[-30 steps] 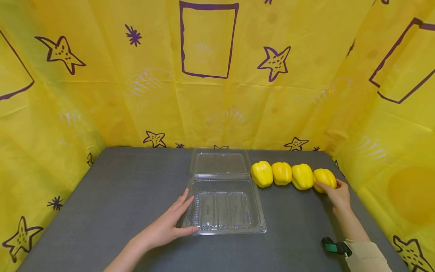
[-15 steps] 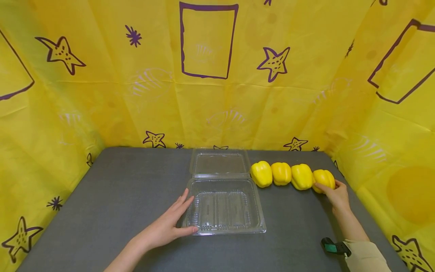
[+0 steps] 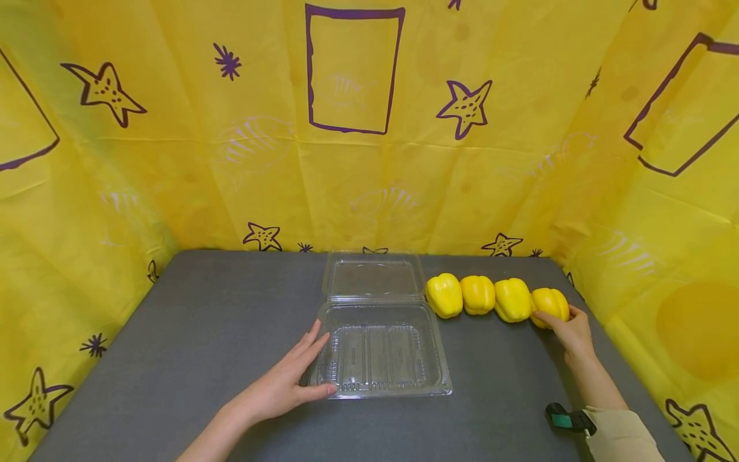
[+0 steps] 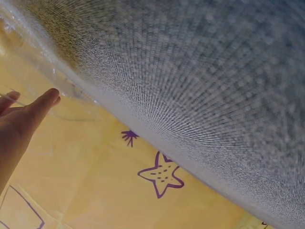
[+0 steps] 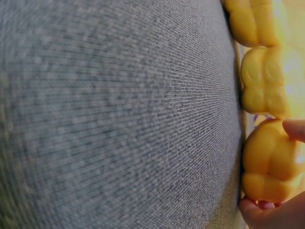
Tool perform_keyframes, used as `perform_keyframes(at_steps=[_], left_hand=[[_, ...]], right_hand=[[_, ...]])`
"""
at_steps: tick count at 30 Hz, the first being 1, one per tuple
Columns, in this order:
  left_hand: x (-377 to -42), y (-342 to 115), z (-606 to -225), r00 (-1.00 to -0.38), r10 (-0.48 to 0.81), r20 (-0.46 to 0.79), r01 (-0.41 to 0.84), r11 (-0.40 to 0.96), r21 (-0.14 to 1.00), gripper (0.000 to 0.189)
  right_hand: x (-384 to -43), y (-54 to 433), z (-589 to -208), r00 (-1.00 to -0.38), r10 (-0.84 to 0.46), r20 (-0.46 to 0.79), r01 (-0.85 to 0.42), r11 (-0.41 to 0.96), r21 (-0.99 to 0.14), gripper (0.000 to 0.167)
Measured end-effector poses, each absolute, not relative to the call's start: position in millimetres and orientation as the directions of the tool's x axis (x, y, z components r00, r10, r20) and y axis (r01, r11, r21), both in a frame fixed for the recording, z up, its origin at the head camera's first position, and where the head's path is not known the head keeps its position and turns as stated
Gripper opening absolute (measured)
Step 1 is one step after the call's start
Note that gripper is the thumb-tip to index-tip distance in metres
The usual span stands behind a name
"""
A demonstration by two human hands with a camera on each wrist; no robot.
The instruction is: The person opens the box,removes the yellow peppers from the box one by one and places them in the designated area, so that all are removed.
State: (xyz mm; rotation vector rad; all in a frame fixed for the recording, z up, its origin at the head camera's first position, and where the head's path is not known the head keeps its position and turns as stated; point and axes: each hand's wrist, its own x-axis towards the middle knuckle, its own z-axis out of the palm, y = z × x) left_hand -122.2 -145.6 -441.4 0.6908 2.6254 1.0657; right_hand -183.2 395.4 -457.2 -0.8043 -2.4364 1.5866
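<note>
A clear plastic clamshell container [image 3: 398,392] lies on the dark cloth with its lid [image 3: 374,280] folded back. My left hand [image 3: 283,385] rests at the container's left edge, fingers straight and spread, thumb at the near corner; that hand [image 4: 19,121] also shows in the left wrist view. To the right, several yellow bell peppers stand in a row. My right hand [image 3: 573,333] holds the rightmost bell pepper [image 3: 552,301] between thumb and fingers. In the right wrist view, a thumb and fingers sit on opposite sides of that bell pepper [image 5: 271,160], partly hiding it.
The other bell peppers, the nearest to the container [image 3: 444,296], a middle one [image 3: 477,295] and another [image 3: 512,299], stand side by side. A yellow patterned curtain [image 3: 369,186] encloses the dark table [image 3: 231,308] at the back and sides.
My right hand and the rightmost bell pepper have shifted very slightly left, close to the neighbouring pepper. My left hand and the container have stayed in place.
</note>
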Motion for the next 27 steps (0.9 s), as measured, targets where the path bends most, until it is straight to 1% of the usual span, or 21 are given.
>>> perform_keyframes(at_steps=[10,13,17,22,27], left_hand=[[-123,-145,-442,-0.864,0.503,-0.026,0.344,0.628,0.698,0.096],[-122,-144,-441,-0.863,0.505,-0.021,0.348,0.625,0.699,0.095],[-121,-144,-439,-0.861,0.508,-0.014,0.355,0.619,0.701,0.094],[-121,-144,-439,-0.864,0.504,-0.003,0.361,0.622,0.695,0.094],[-121,-144,-439,-0.865,0.502,0.008,0.368,0.623,0.691,0.096]], right_hand=[[-181,394,-453,-0.850,0.493,-0.185,0.357,0.283,-0.890,0.096],[-179,393,-452,-0.839,0.522,-0.155,0.342,0.283,-0.896,0.093],[-176,391,-448,-0.823,0.561,-0.093,0.316,0.316,-0.894,0.089],[-173,386,-441,-0.800,0.600,-0.027,0.288,0.343,-0.894,0.088],[-171,375,-432,-0.787,0.617,-0.007,0.268,0.332,-0.904,0.088]])
